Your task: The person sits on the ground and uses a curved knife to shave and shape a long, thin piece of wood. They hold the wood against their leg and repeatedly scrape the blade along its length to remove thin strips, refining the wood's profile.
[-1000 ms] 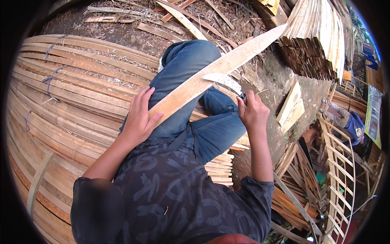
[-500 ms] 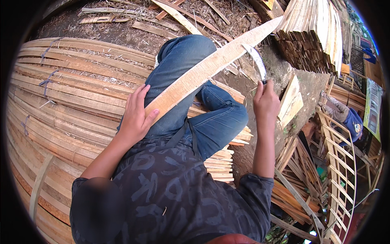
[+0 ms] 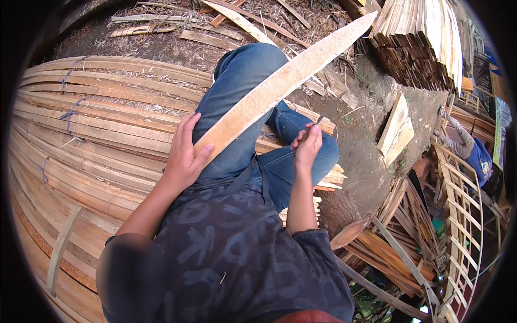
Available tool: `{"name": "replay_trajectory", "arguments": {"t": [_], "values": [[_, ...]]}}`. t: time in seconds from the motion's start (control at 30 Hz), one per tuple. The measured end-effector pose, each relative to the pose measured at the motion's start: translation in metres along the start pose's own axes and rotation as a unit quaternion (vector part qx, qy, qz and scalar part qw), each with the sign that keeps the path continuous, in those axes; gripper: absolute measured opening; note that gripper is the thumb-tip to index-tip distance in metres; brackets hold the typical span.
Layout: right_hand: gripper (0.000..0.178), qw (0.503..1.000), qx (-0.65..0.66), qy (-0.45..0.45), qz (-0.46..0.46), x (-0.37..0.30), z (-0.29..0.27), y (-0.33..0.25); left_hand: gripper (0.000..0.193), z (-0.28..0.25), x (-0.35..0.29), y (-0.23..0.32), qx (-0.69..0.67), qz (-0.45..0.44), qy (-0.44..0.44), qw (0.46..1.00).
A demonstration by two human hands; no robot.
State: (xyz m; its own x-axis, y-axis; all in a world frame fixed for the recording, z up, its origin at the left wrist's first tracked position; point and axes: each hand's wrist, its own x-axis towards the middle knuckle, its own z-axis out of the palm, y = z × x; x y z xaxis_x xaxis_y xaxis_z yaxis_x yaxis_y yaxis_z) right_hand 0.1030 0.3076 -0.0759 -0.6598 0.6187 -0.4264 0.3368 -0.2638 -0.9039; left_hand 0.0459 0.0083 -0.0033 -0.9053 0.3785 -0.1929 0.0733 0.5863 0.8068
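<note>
A long pale wooden board (image 3: 280, 81) lies slantwise across my raised knee, its pointed far end reaching up to the right. Around the board's near end my left hand (image 3: 186, 153) is closed, thumb on top and fingers along the side. My right hand (image 3: 308, 145) is closed on a sickle (image 3: 321, 119) above my other bent leg, right of the board and apart from it. Little of the sickle shows: its blade appears nearly edge-on, thin and dark, and the handle is mostly covered by my fingers.
Tied bundles of long wooden strips (image 3: 107, 140) fill the left side. A tall stack of cut slats (image 3: 417, 48) stands at the far right. Flat offcuts (image 3: 397, 129) lie on the dirt. Beyond a curved wooden lattice (image 3: 458, 215), a person in blue (image 3: 476, 159) is bending.
My right hand has drawn the sickle off the board, back toward me and to the left, turning the blade nearly edge-on. My left hand keeps its hold on the board.
</note>
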Motion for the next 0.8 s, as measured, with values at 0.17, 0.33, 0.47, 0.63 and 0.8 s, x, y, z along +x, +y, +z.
{"name": "replay_trajectory", "arguments": {"t": [0.17,0.33,0.47,0.63,0.8], "values": [[0.022,0.992,0.075,-0.088,0.045,-0.046,0.040,0.011,0.060,0.001,0.002,0.003,-0.035,-0.014,0.002,0.999],[0.014,0.915,-0.269,-0.123,-0.276,-0.039,0.028,-0.046,0.059,0.005,0.001,0.001,0.002,0.001,-0.002,1.000],[0.016,0.802,-0.458,-0.150,-0.353,-0.038,0.031,-0.093,0.057,0.004,0.002,0.002,-0.015,-0.001,-0.002,1.000],[0.024,0.645,-0.625,-0.154,-0.411,-0.027,0.024,-0.116,0.056,0.006,0.004,0.002,-0.018,-0.024,0.013,0.999],[0.026,0.542,-0.706,-0.181,-0.418,-0.018,0.025,-0.140,0.055,0.006,0.004,0.003,0.000,-0.010,0.020,1.000]]}}
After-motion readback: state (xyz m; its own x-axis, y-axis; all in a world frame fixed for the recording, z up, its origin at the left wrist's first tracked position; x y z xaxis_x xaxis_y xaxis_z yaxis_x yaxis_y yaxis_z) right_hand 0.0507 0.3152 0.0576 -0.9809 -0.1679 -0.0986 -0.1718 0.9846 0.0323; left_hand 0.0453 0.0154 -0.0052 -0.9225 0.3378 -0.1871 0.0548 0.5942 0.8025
